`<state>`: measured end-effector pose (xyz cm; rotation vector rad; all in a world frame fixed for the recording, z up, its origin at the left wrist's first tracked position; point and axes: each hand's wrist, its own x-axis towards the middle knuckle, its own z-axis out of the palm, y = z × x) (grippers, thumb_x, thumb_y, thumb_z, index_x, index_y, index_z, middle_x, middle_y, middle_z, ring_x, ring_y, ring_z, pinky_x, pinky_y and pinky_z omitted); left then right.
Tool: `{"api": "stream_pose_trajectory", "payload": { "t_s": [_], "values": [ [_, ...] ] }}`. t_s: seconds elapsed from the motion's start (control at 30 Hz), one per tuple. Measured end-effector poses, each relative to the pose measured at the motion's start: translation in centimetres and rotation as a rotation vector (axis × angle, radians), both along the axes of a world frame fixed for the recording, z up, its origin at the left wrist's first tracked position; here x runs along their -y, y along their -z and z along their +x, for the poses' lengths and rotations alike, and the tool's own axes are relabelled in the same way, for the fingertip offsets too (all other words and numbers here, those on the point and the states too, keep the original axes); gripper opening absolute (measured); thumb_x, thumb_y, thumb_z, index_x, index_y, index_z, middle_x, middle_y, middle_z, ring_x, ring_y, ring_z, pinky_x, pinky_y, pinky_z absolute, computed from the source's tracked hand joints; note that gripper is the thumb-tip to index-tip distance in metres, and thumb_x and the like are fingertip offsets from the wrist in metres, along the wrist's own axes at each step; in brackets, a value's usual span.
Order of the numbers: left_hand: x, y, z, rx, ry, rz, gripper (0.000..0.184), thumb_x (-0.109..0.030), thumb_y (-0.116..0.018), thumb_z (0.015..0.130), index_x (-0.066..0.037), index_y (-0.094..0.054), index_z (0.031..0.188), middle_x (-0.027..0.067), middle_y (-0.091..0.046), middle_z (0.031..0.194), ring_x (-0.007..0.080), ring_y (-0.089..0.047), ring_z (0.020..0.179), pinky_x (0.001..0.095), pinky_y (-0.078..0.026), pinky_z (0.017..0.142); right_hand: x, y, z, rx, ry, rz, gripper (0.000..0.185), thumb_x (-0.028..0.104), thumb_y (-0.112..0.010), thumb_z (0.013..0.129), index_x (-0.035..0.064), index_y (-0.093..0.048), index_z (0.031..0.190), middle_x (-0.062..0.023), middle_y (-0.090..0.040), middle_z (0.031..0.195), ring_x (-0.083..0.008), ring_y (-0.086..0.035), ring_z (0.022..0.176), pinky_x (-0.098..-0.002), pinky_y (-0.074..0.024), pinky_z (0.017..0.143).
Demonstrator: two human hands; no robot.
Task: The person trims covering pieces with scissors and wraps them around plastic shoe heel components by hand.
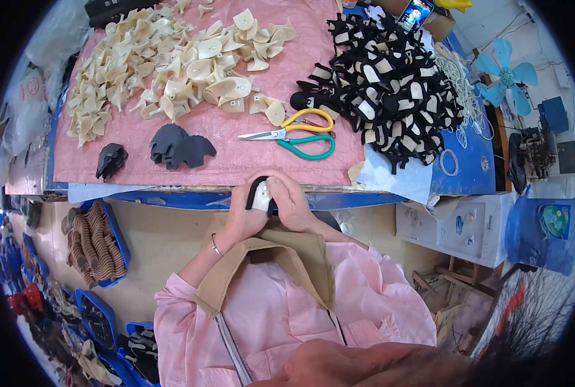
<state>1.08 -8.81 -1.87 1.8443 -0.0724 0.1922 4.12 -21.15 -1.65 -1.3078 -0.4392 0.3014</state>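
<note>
My left hand (241,218) and my right hand (292,205) meet at the front edge of the table. Both are closed around one small piece with a white face and a black fabric rim (261,195). My right thumb presses near its upper edge; the fingers behind it are partly hidden. Just beyond, on the pink sheet (236,148), lie scissors (281,134) with one yellow and one green handle, blades pointing left. Dark grey fabric pieces (171,147) rest left of the scissors, and a smaller dark stack (111,160) sits farther left.
Cream moulded pieces (220,58) cover the back left of the table. Black-covered pieces (390,84) are heaped at the right, beside white cord (461,77). A lit phone (415,14) stands behind them. A blue fan (505,72) is at right; a blue crate (115,235) sits lower left.
</note>
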Motion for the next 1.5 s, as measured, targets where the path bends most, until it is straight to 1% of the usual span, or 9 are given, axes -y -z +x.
{"api": "stream_pose_trajectory", "payload": {
  "t_s": [0.4,0.73,0.83,0.93,1.13,1.23,1.33,1.47,1.5],
  "values": [
    [1.6,-0.2,2.1,-0.095,-0.14,-0.008,0.021,0.0,-0.063,0.063,0.0,-0.06,0.085,0.0148,-0.06,0.065,0.0221,-0.062,0.062,0.0308,-0.047,0.057,2.1,0.4,3.0,0.001,-0.184,0.016,0.03,0.016,-0.039,0.093,-0.0008,-0.049,0.116,-0.0146,-0.043,0.126,-0.0239,-0.04,0.12,-0.0327,-0.0291,0.101],
    [0.6,-0.4,2.6,-0.132,0.093,0.177,0.028,-0.001,-0.062,0.064,0.0,-0.056,0.092,0.0197,-0.057,0.069,0.0392,-0.058,0.067,0.0376,-0.047,0.059,0.8,0.0,3.7,-0.282,-0.119,0.064,0.027,0.026,-0.045,0.094,0.0022,-0.056,0.087,-0.0078,-0.057,0.096,-0.0146,-0.053,0.089,-0.0286,-0.0407,0.082],
    [0.2,-1.7,2.1,-0.287,0.04,0.226,0.029,-0.003,-0.065,0.07,-0.001,-0.052,0.096,0.0169,-0.059,0.07,0.032,-0.06,0.065,0.0347,-0.047,0.058,0.2,0.3,4.3,-0.681,-0.006,0.322,0.025,0.028,-0.049,0.093,0.0053,-0.054,0.083,-0.0065,-0.056,0.087,-0.0151,-0.053,0.082,-0.0306,-0.043,0.074],
    [-1.7,-2.2,0.7,-0.261,0.032,-0.027,0.026,-0.001,-0.063,0.077,-0.002,-0.05,0.099,0.005,-0.06,0.076,0.0082,-0.056,0.067,0.0245,-0.047,0.061,-0.3,1.8,4.8,-0.95,0.056,0.55,0.023,0.028,-0.051,0.091,0.0078,-0.053,0.081,-0.0049,-0.055,0.079,-0.0156,-0.054,0.076,-0.0313,-0.0439,0.066],
    [-5.9,-1.3,-0.7,-0.253,0.017,-0.034,0.016,-0.002,-0.061,0.079,-0.001,-0.055,0.094,0.0035,-0.059,0.075,0.0074,-0.055,0.068,0.0233,-0.046,0.064,-1.4,1.5,4.2,-1.045,0.101,0.643,0.026,0.031,-0.047,0.093,0.0074,-0.052,0.081,-0.0041,-0.052,0.074,-0.0157,-0.051,0.067,-0.0324,-0.0405,0.059],
    [-7.0,-0.9,-1.2,-0.238,-0.003,-0.064,0.01,-0.002,-0.062,0.08,-0.001,-0.057,0.089,0.0033,-0.06,0.075,0.0072,-0.055,0.068,0.0229,-0.046,0.064,-1.7,-0.8,3.7,-0.831,0.129,0.433,0.027,0.028,-0.045,0.094,0.0061,-0.052,0.082,-0.0048,-0.054,0.073,-0.0148,-0.052,0.066,-0.0318,-0.0414,0.059],
    [-7.8,0.4,-1.3,-0.202,-0.001,-0.113,0.009,-0.002,-0.063,0.079,0.0,-0.058,0.087,0.0037,-0.06,0.075,0.0072,-0.056,0.068,0.0225,-0.047,0.064,-2.6,-2.7,4.1,0.25,0.337,-0.106,0.024,0.016,-0.038,0.095,0.0032,-0.054,0.082,-0.0073,-0.058,0.078,-0.0159,-0.053,0.069,-0.0321,-0.0441,0.064],
    [-8.6,1.3,-1.0,-0.141,0.068,-0.137,0.011,-0.004,-0.064,0.079,-0.002,-0.059,0.088,0.0059,-0.063,0.073,0.0089,-0.059,0.066,0.0235,-0.048,0.061,-4.2,0.7,5.3,0.635,0.066,-0.674,0.019,0.014,-0.044,0.09,0.0017,-0.054,0.08,-0.0136,-0.054,0.073,-0.0284,-0.054,0.069,-0.0349,-0.0423,0.06],
    [-8.7,1.5,-0.8,-0.127,0.084,-0.139,0.011,-0.004,-0.064,0.079,-0.002,-0.059,0.088,0.0062,-0.063,0.073,0.0097,-0.06,0.065,0.0237,-0.048,0.061,-5.0,1.5,4.4,0.318,0.13,-0.718,0.018,0.013,-0.044,0.089,0.0024,-0.054,0.079,-0.0163,-0.053,0.075,-0.0341,-0.053,0.069,-0.0381,-0.0423,0.06]
  ]
}}
